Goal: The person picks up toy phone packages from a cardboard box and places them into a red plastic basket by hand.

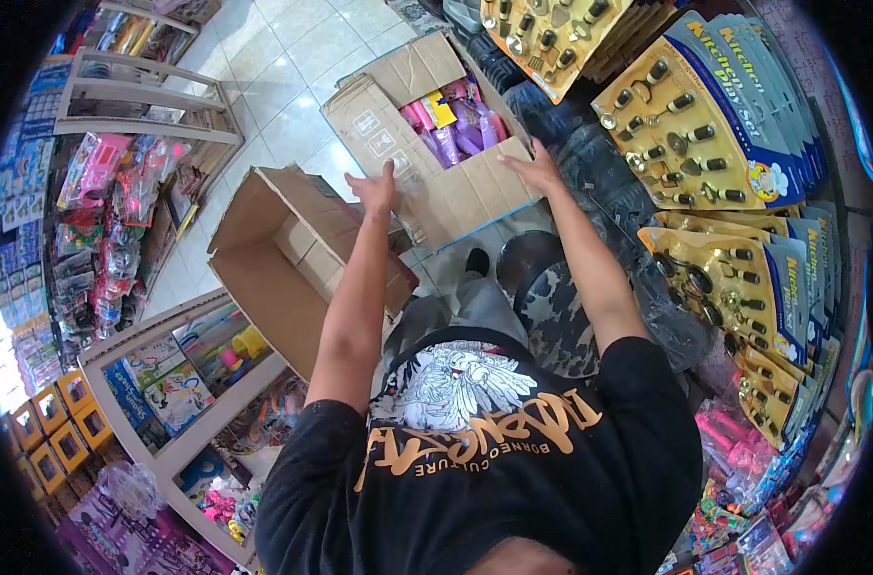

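A cardboard box (pixel 384 144) with raised flaps stands on the tiled floor in front of me. Inside it lie pink and purple plastic-wrapped goods (pixel 460 125) with a yellow label among them. My left hand (pixel 371 190) is open beside the near left part of this box, thumb and fingers spread. At the near right corner, my right hand (pixel 534 170) grips the box's flap, with the thumb over the top face and the other fingers along the outer side. A second cardboard box (pixel 292 254), open with bare inner walls showing, stands by my left forearm.
Kitchen play set cards (pixel 686 125) hang in stacks along the right. Dark plastic-wrapped goods (pixel 585 158) and a camouflage-patterned stool seat (pixel 556 316) are near my right arm. A white-framed display case (pixel 182 383) stands at left, with packed toy shelves beyond.
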{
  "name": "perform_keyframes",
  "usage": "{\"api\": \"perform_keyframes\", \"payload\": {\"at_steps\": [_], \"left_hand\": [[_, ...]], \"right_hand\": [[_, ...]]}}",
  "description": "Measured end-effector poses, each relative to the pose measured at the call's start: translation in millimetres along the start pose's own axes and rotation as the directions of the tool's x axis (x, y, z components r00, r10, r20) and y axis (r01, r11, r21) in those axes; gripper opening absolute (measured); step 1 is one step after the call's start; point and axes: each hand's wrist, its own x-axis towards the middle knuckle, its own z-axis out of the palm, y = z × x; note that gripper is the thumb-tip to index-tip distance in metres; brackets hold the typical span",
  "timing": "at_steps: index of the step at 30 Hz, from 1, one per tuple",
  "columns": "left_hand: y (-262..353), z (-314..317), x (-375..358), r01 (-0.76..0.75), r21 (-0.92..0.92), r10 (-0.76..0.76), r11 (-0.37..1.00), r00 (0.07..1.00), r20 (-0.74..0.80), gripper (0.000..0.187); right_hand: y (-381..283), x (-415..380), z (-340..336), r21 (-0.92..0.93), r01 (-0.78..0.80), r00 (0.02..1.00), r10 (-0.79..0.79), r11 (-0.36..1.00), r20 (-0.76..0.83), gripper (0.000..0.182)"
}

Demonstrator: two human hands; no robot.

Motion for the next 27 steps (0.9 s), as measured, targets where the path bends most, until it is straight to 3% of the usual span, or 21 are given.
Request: {"api": "perform_keyframes", "payload": {"at_steps": [1,2,4,5,6,8,9,11,14,17,23,27], "left_hand": [[-7,5,-2,0.173,-0.081,-0.171,0.982,0.985,0.029,0.096],[-14,8,0,0.177,-0.079,-0.175,0.981,0.984,0.031,0.096],[-39,12,7,0.226,-0.03,-0.216,0.974,0.956,0.2,0.086],[-54,16,7,0.144,-0.168,-0.097,0.975,0.961,0.26,0.073],[-46,15,-3,0.147,-0.169,-0.1,0.975,0.961,0.26,0.073],[-20,10,-27,0.08,-0.241,-0.047,0.967,0.989,0.143,0.063],[-25,14,-26,0.084,-0.243,-0.051,0.966,0.989,0.14,0.063],[-35,20,-26,0.087,-0.499,0.006,0.862,0.983,0.181,0.055],[-36,26,-28,0.176,-0.559,-0.054,0.811,0.972,0.227,0.051],[-51,35,-23,0.036,-0.543,0.079,0.839,0.979,0.187,0.049],[-32,25,-44,-0.018,-0.449,0.12,0.893,0.973,0.199,0.048],[6,4,-77,0.025,-0.346,0.056,0.938,0.973,0.224,0.049]], "right_hand": [[-5,-1,-9,0.019,0.005,0.993,-0.007,1.0,0.121,0.099],[-11,-2,-17,0.039,0.008,0.971,-0.017,0.999,0.238,0.095],[-13,-1,-23,0.031,0.017,0.967,-0.025,0.999,0.253,0.092],[-14,-1,-24,0.027,0.03,0.963,-0.036,0.999,0.266,0.089],[-10,1,-22,0.023,0.03,0.963,-0.035,0.999,0.268,0.089],[4,8,-12,0.126,0.103,0.97,-0.128,0.987,0.209,0.083],[4,8,-11,0.123,0.105,0.968,-0.13,0.987,0.213,0.083],[4,6,-8,0.256,0.077,0.958,-0.143,0.964,0.249,0.076],[-3,-2,-11,0.307,0.059,0.95,-0.148,0.95,0.274,0.069],[5,2,-7,0.266,0.052,0.95,-0.129,0.963,0.284,0.063],[-13,-28,-32,0.22,0.204,0.946,-0.25,0.954,0.206,0.051],[-5,-45,-46,0.196,0.153,0.958,-0.194,0.969,0.212,0.047]]}}
